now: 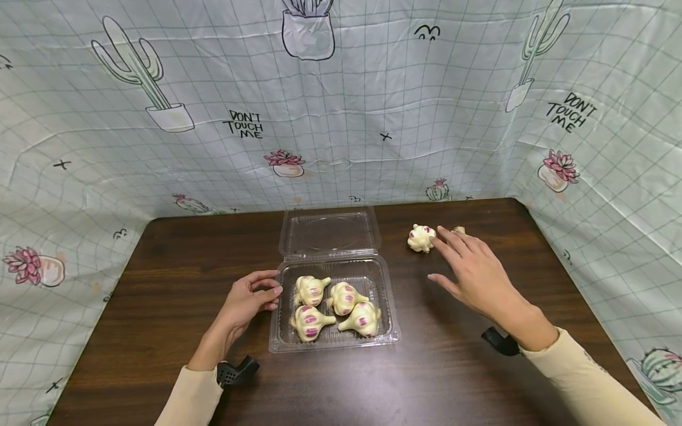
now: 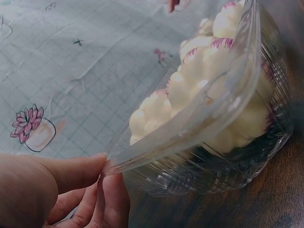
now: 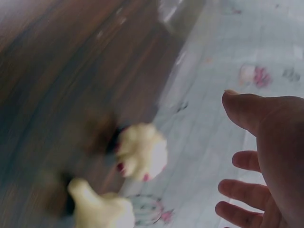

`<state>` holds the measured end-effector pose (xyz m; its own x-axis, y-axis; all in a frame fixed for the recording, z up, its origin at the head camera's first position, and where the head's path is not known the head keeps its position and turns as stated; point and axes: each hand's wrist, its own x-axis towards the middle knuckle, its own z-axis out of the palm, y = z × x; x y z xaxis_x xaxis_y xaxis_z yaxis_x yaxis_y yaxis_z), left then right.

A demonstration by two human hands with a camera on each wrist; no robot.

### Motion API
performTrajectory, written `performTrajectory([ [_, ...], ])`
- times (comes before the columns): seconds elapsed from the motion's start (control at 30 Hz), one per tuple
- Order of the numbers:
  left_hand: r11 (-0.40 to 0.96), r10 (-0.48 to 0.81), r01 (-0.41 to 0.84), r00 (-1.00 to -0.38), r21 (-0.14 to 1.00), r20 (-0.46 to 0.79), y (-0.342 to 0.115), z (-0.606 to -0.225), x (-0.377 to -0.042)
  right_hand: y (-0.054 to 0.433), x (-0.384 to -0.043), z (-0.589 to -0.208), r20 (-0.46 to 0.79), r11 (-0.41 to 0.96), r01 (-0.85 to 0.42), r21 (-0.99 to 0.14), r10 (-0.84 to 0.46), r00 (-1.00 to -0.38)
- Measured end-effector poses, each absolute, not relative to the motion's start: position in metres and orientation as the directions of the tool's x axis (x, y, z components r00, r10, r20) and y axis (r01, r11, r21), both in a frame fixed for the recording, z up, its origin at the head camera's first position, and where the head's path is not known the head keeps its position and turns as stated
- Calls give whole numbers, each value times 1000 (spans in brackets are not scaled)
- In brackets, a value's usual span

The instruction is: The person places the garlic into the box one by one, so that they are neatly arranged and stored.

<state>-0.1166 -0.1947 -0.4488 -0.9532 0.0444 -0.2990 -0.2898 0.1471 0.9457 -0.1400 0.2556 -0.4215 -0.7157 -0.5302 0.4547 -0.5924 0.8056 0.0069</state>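
A clear plastic clamshell container stands on the table with several garlic bulbs in its base. My left hand pinches the left rim of it between thumb and fingers; the left wrist view shows the same rim at the fingertips. To the right, my right hand hovers over the table, fingers spread and holding nothing. Close by its fingertips lies a loose garlic bulb. Another bulb is mostly hidden behind that hand, and the right wrist view shows both, the second one lower down.
The container's lid lies folded back toward the rear of the dark wooden table. A patterned cloth hangs behind the table and along its sides.
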Motion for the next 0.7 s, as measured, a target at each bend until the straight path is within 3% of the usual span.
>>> performTrajectory([
  [0.7, 146, 38, -293, -953, 945, -302, -194, -448, -115, 297, -172, -450, 295, 943, -333, -17, -313, -903],
])
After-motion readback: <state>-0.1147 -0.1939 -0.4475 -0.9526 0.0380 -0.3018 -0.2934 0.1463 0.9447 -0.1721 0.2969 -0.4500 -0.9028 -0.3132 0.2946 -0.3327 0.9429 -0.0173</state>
